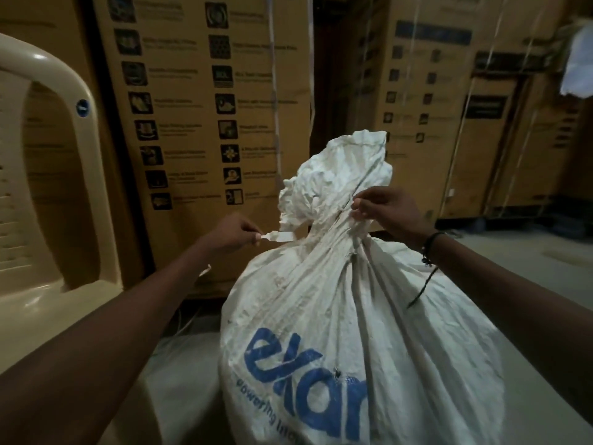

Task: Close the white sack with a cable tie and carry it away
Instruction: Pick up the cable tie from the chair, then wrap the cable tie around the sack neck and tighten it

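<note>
A full white sack point(346, 316) with blue lettering stands upright in front of me. Its top is gathered into a neck, and crumpled fabric flares above it. A white cable tie point(279, 236) sticks out to the left from the neck. My left hand point(236, 233) pinches the tie's free end between thumb and fingers. My right hand point(383, 210) pinches the gathered fabric on the right side of the neck. How far the tie goes round the neck is hidden by the folds.
Tall cardboard boxes point(205, 123) with printed icons stand close behind the sack, and more boxes point(449, 123) at the right. A beige plastic chair point(48, 155) is at the left. Grey concrete floor point(529, 252) shows at the right. A black cord hangs from my right wrist.
</note>
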Available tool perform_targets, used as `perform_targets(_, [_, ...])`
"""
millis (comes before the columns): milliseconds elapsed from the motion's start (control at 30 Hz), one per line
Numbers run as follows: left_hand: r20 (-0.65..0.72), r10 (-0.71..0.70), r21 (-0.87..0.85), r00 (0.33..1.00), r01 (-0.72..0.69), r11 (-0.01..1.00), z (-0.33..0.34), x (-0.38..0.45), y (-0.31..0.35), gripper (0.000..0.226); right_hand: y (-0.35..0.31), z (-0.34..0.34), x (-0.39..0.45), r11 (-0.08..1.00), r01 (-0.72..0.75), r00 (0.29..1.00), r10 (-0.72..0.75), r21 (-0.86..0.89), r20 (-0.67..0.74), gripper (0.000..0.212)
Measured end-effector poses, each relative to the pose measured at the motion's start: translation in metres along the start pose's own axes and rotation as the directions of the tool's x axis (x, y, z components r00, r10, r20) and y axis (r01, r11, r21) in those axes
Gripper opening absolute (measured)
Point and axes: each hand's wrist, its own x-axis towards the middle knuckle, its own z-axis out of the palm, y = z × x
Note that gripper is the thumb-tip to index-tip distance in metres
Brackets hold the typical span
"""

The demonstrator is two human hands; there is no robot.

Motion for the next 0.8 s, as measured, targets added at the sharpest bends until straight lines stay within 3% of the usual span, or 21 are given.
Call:
perform_targets(133, [-0.061, -0.001, -0.075, 0.998, -0.004, 0.997, 0.025, 0.008, -0.001, 0.017, 0.028, -0.025, -0.006, 0.993, -0.114, 0.988, 0.111, -0.031, -0.104, 0.002])
perform_targets(233, [-0.115, -0.003, -0.160, 0.993, -0.015, 0.987, 0.046, 0.018, 0.005, 0.019, 0.050, -0.032, -0.009, 0.970, -0.244, 0.964, 0.242, -0.004, -0.107, 0.004])
perform_targets(333, [-0.117, 0.004, -0.146, 0.993, -0.021, 0.989, 0.063, 0.029, 0.014, 0.018, 0.059, -0.032, -0.010, 0.958, -0.284, 0.956, 0.280, -0.031, -0.082, 0.007])
perform_targets(500, [-0.039, -0.047, -0.199, 0.998, 0.038, 0.979, 0.083, 0.047, 0.017, 0.036, 0.075, -0.017, -0.001, 0.947, -0.231, 0.971, 0.239, -0.224, 0.008, 0.018])
perform_targets(633, [0.005, 0.026, -0.236, 1.000, -0.024, 0.971, 0.094, 0.051, 0.026, 0.051, 0.087, -0.003, 0.016, 0.936, -0.167, 0.974, 0.206, -0.310, 0.097, 0.020])
perform_targets(800, [0.011, 0.045, -0.292, 0.999, -0.040, 0.956, 0.112, 0.071, 0.034, 0.025, 0.102, 0.006, 0.038, 0.943, -0.185, 0.941, 0.251, -0.275, 0.227, 0.043])
